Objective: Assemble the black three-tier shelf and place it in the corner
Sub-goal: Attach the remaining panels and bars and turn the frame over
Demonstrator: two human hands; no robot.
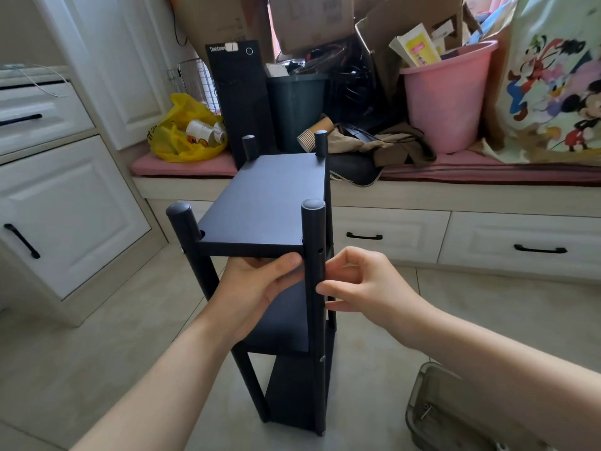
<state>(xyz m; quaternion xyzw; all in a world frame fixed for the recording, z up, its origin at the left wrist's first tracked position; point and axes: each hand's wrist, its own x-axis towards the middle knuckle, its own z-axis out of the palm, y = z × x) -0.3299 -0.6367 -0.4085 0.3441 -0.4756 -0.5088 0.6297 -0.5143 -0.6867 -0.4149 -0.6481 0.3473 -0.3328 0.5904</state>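
Observation:
The black three-tier shelf [266,203] stands upright on the tiled floor in front of me, with round posts rising above its top board. My left hand [257,288] grips the near edge of the top board from below, thumb along its front. My right hand [361,284] is at the near right post [313,255], fingers curled, with fingertips touching the post just under the top board. A small hole shows in that post beside the board. Lower boards sit partly hidden behind my left hand.
A grey plastic tray [432,415] holding a screw lies on the floor at the lower right. A cushioned bench [455,190] behind the shelf carries a pink bucket [445,96], a black computer tower [240,96], a yellow bag [185,131] and boxes. White cabinets [65,206] stand at the left.

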